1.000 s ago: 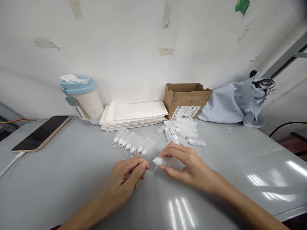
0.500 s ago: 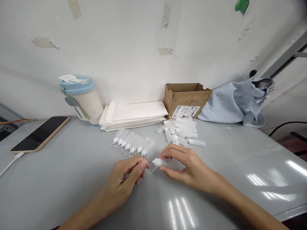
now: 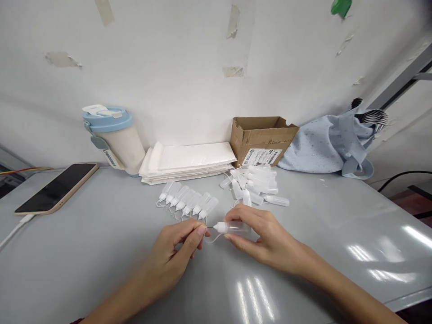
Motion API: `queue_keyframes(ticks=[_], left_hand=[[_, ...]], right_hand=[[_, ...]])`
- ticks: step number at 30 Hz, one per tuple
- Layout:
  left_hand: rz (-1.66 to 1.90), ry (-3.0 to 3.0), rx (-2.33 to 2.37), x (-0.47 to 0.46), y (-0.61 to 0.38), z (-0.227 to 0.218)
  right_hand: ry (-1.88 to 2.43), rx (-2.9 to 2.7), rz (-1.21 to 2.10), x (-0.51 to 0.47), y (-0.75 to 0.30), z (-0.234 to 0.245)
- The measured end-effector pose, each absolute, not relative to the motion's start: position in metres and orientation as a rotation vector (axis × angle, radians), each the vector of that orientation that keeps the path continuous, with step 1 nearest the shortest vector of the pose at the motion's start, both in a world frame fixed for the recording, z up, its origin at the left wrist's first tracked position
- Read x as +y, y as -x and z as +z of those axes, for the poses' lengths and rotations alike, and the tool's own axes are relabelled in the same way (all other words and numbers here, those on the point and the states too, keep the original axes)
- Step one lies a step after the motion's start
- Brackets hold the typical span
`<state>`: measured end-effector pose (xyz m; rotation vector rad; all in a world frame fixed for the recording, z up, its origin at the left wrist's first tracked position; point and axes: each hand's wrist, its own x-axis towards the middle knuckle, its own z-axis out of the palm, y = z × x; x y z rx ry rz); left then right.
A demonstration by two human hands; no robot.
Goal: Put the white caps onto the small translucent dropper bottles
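A clear plastic needle-tip bottle (image 3: 239, 228) with a white collar lies sideways between my hands, above the grey table. Its body is held between the thumb and fingers of my right hand (image 3: 266, 236). From the collar a thin metal needle (image 3: 209, 227) points left to the fingertips of my left hand (image 3: 182, 245). Those fingers are pinched on the end of the bottle's white cap strap (image 3: 213, 241), which curves below the needle. Whatever sits at the strap's end is hidden by the fingers. Just beyond my left hand, several similar bottles (image 3: 187, 201) lie in a slanted row.
Behind my right hand is a loose pile of bottles (image 3: 258, 184), in front of an open cardboard box (image 3: 263, 139). White padded envelopes (image 3: 192, 157) are stacked by the wall. A tumbler (image 3: 118, 139) and a charging phone (image 3: 57, 189) stand left; a blue cloth bag (image 3: 320, 144) lies right.
My right hand's grip on the bottle has shifted slightly, and the body shows more plainly. My left hand stays nearly still at the needle's tip.
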<state>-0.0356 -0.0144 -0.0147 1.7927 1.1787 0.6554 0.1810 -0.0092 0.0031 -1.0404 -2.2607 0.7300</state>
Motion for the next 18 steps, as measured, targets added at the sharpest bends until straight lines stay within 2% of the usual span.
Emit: queue_keyframes(ticks=[18], left_hand=[[0.591,-1.855,1.125,-0.0152,0.0343,-0.0153]], right_hand=[[1.025,-2.28,0.782,-0.0149,-0.1782,0.0056]])
